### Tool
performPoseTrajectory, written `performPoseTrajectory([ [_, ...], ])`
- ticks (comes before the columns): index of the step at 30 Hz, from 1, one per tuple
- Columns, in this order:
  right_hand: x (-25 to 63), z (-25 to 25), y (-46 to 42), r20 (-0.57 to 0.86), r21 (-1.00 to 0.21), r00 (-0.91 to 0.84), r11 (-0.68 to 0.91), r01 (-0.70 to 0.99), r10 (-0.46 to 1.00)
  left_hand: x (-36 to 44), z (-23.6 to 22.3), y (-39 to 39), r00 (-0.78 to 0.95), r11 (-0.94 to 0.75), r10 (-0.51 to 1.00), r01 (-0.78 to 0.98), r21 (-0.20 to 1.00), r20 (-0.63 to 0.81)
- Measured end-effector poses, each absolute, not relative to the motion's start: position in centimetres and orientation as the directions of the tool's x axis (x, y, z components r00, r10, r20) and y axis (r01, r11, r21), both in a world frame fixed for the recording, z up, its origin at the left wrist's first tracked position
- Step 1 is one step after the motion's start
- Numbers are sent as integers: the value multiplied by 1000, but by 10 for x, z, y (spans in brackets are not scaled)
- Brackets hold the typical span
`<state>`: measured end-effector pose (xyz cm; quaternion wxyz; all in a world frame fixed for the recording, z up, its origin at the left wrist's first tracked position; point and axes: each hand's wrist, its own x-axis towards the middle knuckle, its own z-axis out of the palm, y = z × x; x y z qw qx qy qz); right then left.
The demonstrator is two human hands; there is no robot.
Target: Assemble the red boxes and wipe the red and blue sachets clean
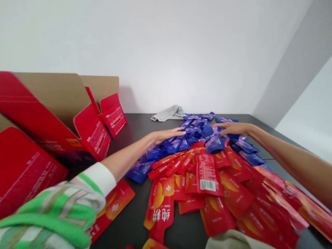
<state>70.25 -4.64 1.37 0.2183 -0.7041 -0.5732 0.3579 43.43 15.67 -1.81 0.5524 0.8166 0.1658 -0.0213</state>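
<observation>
My left hand (pixel 167 135) reaches out with its fingers stretched over the left side of a heap of small blue packets (pixel 192 130). On the right side of that heap, my right hand (pixel 233 128) rests with its fingers apart, touching blue packets; its fingertips are partly lost among them. Neither hand clearly grips a packet. In front of the blue heap lies a broad spread of red pouches (pixel 238 193) with orange shapes on them. One pouch with a barcode (pixel 207 173) lies on top.
Several red cardboard boxes (pixel 52 128) stand with flaps raised along the left. A grey cloth (pixel 168 113) lies at the back of the black table (pixel 137 121), near the white wall. A single red pouch (pixel 114 207) lies beside my left sleeve (pixel 64 207).
</observation>
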Motion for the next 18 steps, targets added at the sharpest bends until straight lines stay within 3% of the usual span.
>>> performPoseTrajectory([
  [8,643,95,-119,-273,-642,-196,-26,766,942,389,9,111,991,-387,101,123,914,-90],
  [10,642,109,-136,-274,-627,-192,-24,778,942,374,17,108,992,-390,111,102,915,-63],
  [13,646,98,-164,-231,-637,-7,-146,757,973,345,22,104,977,-523,199,167,836,-71],
  [15,646,66,-183,-255,-611,175,-298,733,951,324,18,100,954,-657,276,276,702,-117],
  [17,641,23,-199,-292,-532,368,-470,705,883,305,7,93,929,-752,335,363,550,-156],
  [18,636,2,-204,-277,-432,489,-561,706,827,299,1,89,922,-779,354,385,496,-159],
])
